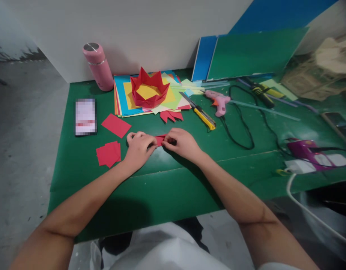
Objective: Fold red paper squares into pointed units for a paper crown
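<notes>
My left hand (139, 147) and my right hand (182, 143) meet over a small folded red paper piece (160, 140) on the green table (167, 187). Both hands pinch it with curled fingers, the left at its left end, the right at its right end. Most of the piece is hidden under the fingers. Loose red paper squares (108, 153) lie just left of my left hand, and another red square (116, 125) sits beyond them. A red paper crown (149, 90) stands on a stack of coloured sheets (125, 98) at the back.
A pink bottle (98, 66) and a phone (85, 116) are at the left. A yellow utility knife (201, 112), a pink glue gun (218, 101) with black cord, folded red pieces (171, 115), a purple tool (309, 149) and green and blue boards (251, 54) lie to the right.
</notes>
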{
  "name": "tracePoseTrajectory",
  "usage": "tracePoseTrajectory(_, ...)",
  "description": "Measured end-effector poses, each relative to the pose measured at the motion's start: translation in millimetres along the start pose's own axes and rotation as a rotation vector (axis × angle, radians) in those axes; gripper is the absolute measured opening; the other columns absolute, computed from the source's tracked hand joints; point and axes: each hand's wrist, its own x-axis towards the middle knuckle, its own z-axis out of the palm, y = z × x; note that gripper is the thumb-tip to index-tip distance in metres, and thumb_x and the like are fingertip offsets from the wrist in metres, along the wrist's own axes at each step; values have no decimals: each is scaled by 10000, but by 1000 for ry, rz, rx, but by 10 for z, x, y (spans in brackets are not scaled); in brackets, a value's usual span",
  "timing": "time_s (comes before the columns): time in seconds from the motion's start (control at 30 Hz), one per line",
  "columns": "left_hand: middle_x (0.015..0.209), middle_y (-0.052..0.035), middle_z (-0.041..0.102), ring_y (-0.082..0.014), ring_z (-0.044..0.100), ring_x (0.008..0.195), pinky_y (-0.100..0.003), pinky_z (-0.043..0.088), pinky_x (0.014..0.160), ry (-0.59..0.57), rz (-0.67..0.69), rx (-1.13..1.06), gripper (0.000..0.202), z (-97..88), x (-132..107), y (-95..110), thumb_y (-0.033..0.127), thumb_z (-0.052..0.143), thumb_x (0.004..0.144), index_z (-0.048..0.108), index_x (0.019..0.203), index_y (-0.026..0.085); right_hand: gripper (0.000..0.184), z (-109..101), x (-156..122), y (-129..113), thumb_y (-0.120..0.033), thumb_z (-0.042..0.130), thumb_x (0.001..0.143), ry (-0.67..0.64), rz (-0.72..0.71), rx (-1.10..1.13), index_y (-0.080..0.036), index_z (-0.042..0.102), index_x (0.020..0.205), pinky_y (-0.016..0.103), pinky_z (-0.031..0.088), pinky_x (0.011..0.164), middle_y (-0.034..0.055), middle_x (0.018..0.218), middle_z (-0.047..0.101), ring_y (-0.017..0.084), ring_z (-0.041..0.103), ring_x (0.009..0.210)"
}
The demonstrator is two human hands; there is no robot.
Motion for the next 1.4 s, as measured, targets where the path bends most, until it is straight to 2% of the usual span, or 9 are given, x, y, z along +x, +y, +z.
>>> tracePoseTrajectory(0.2,856,18,686,-203,529,920,-387,245,857,-8,-18,-7,113,5,1,15,161,550,876,606,798,219,126,15,2,-23,-189,627,792,-1,5,-9,-173,569,682,263,349,626,10,666,548,144,493,662)
tracePoseTrajectory(0.6,865,7,692,-211,531,944,-397,267,839,-10,8,26,116,-2,3,4,170,543,872,620,803,223,136,10,10,-8,-194,627,792,-13,-4,19,-186,552,679,266,349,625,6,666,542,147,490,663)
tracePoseTrajectory(0.8,915,-17,709,-216,551,989,-500,218,992,-9,179,132,212,-12,-72,36,151,507,895,696,894,248,156,15,5,-10,-179,642,794,-10,6,18,-183,546,671,264,348,628,4,660,546,146,488,661)
tracePoseTrajectory(0.97,996,-72,704,-240,557,1028,-516,252,996,14,256,241,252,3,-177,108,115,459,899,684,972,201,178,17,-3,15,-202,660,814,-19,-19,-2,-181,546,679,275,359,654,13,681,569,155,501,683)
tracePoseTrajectory(1.13,1033,-96,691,-252,565,1029,-517,276,990,-8,259,271,248,3,-207,138,106,468,880,673,998,178,220,3,-20,31,-257,674,825,-15,-16,-23,-193,516,686,276,348,634,12,676,560,160,495,674)
tracePoseTrajectory(1.4,1038,-93,690,-254,562,1035,-528,260,1004,-33,246,250,256,-10,-195,129,110,467,874,668,1015,181,201,-46,-26,57,-199,629,829,-61,29,43,-209,454,730,259,333,596,-9,676,550,143,474,630)
